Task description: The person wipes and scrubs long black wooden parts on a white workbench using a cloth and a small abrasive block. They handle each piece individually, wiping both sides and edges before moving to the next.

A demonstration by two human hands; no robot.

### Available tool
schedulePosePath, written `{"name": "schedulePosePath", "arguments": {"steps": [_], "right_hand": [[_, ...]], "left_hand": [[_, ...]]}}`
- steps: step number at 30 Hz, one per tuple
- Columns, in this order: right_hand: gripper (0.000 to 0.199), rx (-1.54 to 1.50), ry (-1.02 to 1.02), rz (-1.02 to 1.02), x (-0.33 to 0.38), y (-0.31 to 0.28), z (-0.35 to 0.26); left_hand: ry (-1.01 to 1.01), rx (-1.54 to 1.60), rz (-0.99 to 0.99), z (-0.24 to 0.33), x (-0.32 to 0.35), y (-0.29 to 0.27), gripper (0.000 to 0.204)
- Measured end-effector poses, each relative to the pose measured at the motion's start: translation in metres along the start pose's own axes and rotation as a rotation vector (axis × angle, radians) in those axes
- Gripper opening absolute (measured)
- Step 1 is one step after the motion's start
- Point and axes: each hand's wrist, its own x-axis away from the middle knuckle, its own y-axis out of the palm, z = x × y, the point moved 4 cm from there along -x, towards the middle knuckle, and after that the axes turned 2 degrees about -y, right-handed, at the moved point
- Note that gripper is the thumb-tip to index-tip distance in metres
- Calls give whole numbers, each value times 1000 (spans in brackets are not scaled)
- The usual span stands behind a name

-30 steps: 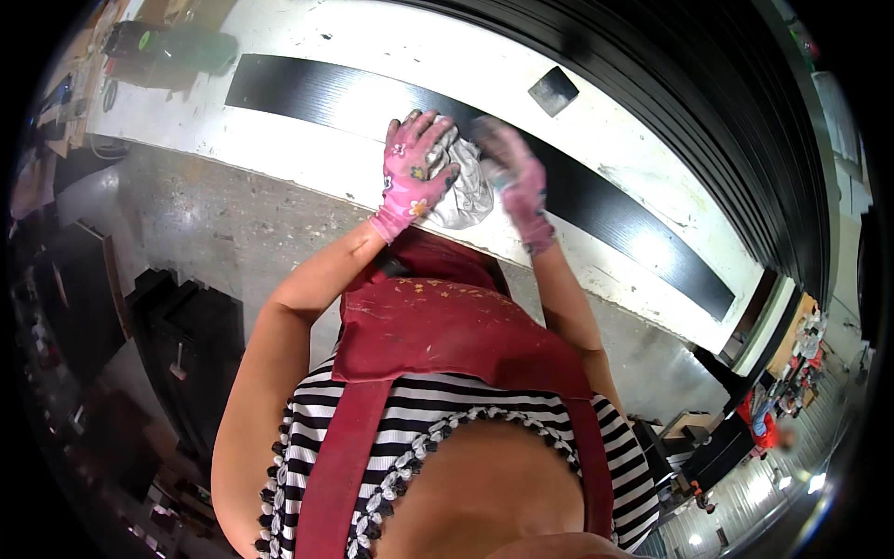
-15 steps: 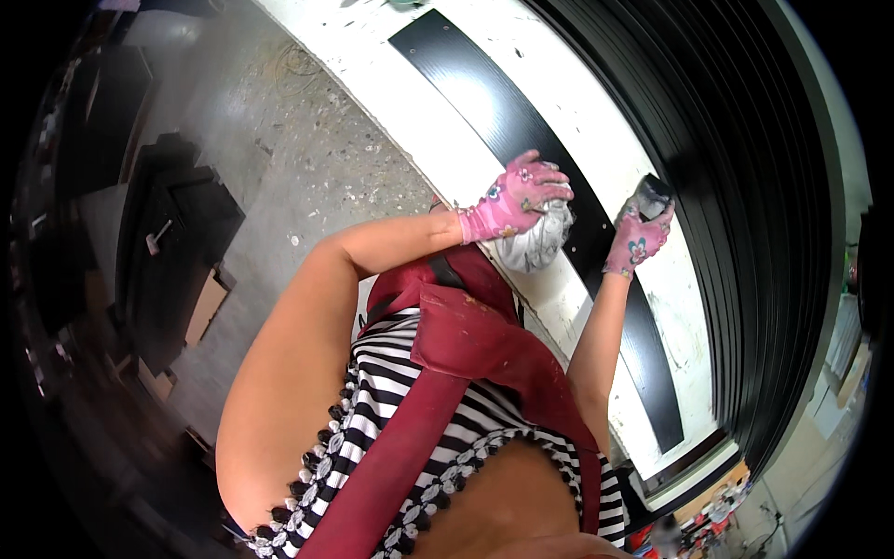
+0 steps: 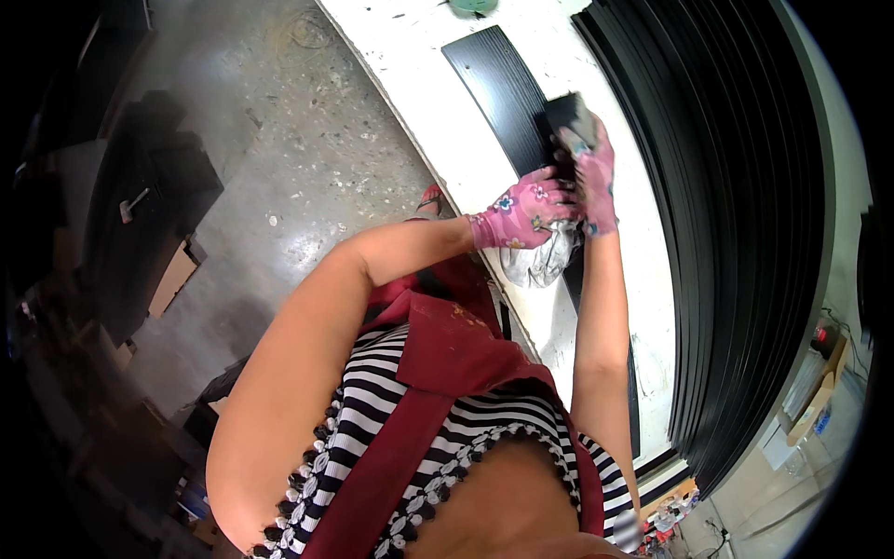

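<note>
In a pink flowered glove, my left hand [image 3: 526, 212] grips a crumpled white rag [image 3: 545, 253] that lies over the black board. My right hand [image 3: 596, 177], gloved alike, is closed round a small black block [image 3: 564, 114] with a greyish side, blurred by motion. The two hands are close together, fingers nearly meeting above the board. Beneath them the long black board [image 3: 494, 84], with a fine wood-like grain, runs along a white work table [image 3: 419, 84]. Hands and rag hide its middle.
A tall row of stacked black boards [image 3: 736, 233] takes up the right side of the table. At the table's far end is a greenish container [image 3: 475, 6]. On the left, dark panels [image 3: 168, 177] with a hammer [image 3: 133, 205] stand on the speckled concrete floor [image 3: 289, 177].
My right hand has swung left and away from me with the block, from beside the stacked boards to over the black board. My left hand stays at the rag, its fingers now lower.
</note>
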Motion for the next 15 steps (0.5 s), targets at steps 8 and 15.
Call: {"name": "schedulePosePath", "arguments": {"steps": [8,15], "right_hand": [[45,738,-316,187,-90,83,-29],[41,1181,-465,173,-128,105,-26]], "left_hand": [[-27,93,29,-2,0,-10,47],[-58,288,104,-7,7,-13,38]]}}
